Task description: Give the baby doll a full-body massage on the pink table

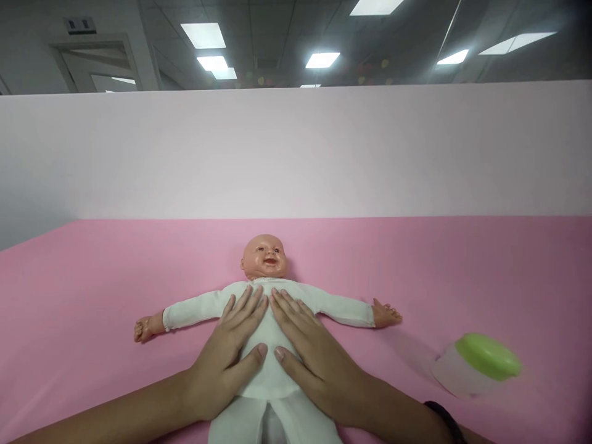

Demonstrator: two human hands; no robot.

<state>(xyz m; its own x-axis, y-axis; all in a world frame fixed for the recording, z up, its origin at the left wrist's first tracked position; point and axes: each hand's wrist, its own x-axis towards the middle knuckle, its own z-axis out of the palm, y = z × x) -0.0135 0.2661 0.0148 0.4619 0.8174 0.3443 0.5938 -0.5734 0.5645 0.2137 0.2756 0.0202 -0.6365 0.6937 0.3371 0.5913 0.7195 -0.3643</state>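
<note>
A baby doll (pixel 271 330) in a white cloth suit lies on its back on the pink surface (pixel 115 265), its arms stretched out to both sides. Flat on the left side of its chest rests my left hand (pixel 234 351), fingers extended toward the doll's head. My right hand (pixel 319 357) lies the same way on the right side of the chest, its thumb close to the left one. A strip of white cloth shows between the two hands. The doll's feet are out of frame.
To the right stands a translucent container (pixel 462 370) with a green lid (pixel 488 356). A white panel (pixel 296 154) rises behind the pink surface. Around my right wrist is a dark band (pixel 444 420). Ceiling lights and a door frame show beyond the panel.
</note>
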